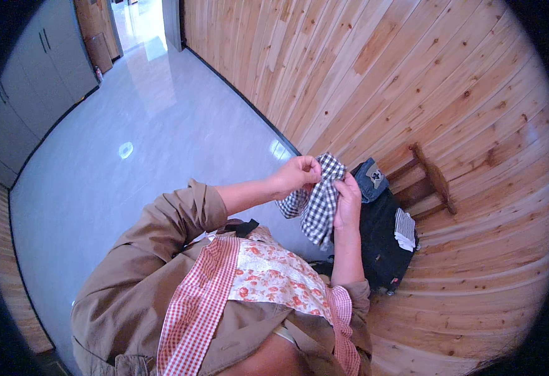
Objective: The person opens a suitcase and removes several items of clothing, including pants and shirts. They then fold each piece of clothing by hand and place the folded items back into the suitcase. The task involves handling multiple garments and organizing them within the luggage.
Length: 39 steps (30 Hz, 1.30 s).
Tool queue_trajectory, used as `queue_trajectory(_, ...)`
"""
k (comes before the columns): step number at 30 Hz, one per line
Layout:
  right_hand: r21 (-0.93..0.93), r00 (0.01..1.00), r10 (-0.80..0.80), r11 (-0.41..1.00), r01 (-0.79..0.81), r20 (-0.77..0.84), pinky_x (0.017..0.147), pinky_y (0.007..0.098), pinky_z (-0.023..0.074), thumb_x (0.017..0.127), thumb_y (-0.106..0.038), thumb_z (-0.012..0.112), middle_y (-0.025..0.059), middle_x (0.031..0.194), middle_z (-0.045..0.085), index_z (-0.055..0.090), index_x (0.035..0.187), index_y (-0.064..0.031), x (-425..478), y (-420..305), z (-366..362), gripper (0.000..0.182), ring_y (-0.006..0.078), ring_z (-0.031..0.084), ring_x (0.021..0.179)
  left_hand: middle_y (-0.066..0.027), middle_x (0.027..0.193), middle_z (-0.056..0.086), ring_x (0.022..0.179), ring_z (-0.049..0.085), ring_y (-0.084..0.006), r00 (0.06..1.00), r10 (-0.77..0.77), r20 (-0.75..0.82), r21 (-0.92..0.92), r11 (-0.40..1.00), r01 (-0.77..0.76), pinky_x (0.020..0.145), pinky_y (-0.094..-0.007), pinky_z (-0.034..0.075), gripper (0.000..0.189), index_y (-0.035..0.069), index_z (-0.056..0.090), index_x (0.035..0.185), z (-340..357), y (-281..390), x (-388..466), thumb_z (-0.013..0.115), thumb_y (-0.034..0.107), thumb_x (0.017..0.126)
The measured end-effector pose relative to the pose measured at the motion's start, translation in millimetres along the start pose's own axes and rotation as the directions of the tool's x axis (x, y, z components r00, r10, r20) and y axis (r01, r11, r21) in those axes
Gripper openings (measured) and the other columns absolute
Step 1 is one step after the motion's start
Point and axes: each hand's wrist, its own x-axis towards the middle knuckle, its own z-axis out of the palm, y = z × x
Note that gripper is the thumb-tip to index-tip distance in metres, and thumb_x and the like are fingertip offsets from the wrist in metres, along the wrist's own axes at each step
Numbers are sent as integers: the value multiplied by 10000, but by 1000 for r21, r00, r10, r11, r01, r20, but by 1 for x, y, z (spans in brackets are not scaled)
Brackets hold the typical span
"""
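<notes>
A black-and-white checked cloth [321, 202] hangs in folds between my two hands, near the middle of the view. My left hand [299, 175] pinches its upper left part between thumb and fingers. On the cloth's right side, my right hand [348, 197] grips a bunched fold with the thumb on top. The cloth's lower end hangs free, and another loop of it shows below my left hand. Close to my right wrist is a folded blue denim item [370, 181] with a pale patch.
Right of my right forearm is a large black fabric item [373, 239], bearing a folded striped cloth [404, 230]. A brown wooden frame [432, 183] stands beside it, against the wood-plank wall [396, 84]. Pale cabinets [44, 70] line the far left; a doorway [140, 23] opens beyond the grey floor [128, 122].
</notes>
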Motion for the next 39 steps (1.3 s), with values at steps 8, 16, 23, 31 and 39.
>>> queue_trajectory(8, 14, 988, -85, 996, 87, -126, 915, 313, 447, 856, -11, 453, 106, 1086, 634, 550, 1153, 40, -2, -1, -34, 317, 195, 599, 1009, 17, 741, 588, 657, 549, -95, 997, 20, -75, -366, 929, -47, 577, -230, 455, 60, 91, 587, 820, -29, 26, 12, 594, 32, 828)
queue_trajectory(16, -85, 999, 8, 996, -4, 49, 932, 362, 438, 787, 1, 494, 131, 1099, 616, 548, 1123, 49, -76, -19, -103, 344, 217, 588, 1037, -133, 996, 635, 887, 662, -221, 917, 347, 195, -738, 669, -96, 737, -313, 581, 138, 7, 529, 1043, -60, 130, -15, 467, 80, 944)
queue_trajectory(23, -650, 997, 78, 759, -40, 30, 831, 282, 473, 772, -33, 682, 63, 1077, 622, 560, 1174, -14, -81, -7, -86, 420, 147, 593, 945, -167, 1003, 615, 918, 656, -233, 720, 516, 464, -771, 636, 40, 761, -308, 585, 186, -16, 480, 1107, 19, 203, -61, 468, 78, 947)
queue_trajectory(31, -644, 919, -79, 690, 330, 386, 933, 393, 434, 694, -198, 810, 117, 1330, 508, 357, 1394, -94, 8, 34, 22, 840, 252, 511, 1182, -166, 1040, 613, 960, 639, -240, 731, 474, 490, -712, 702, 22, 818, -334, 550, 244, -17, 486, 1138, 49, 187, -62, 464, 135, 949)
queue_trajectory(39, -516, 858, -49, 780, 353, 512, 902, 348, 451, 761, -118, 717, 106, 1118, 643, 583, 1169, -12, 22, 54, 87, 442, 207, 589, 1038, -166, 1078, 611, 1002, 622, -247, 876, 416, 244, -606, 770, -197, 874, -359, 514, 305, -18, 492, 1169, -13, 174, -55, 459, 192, 950)
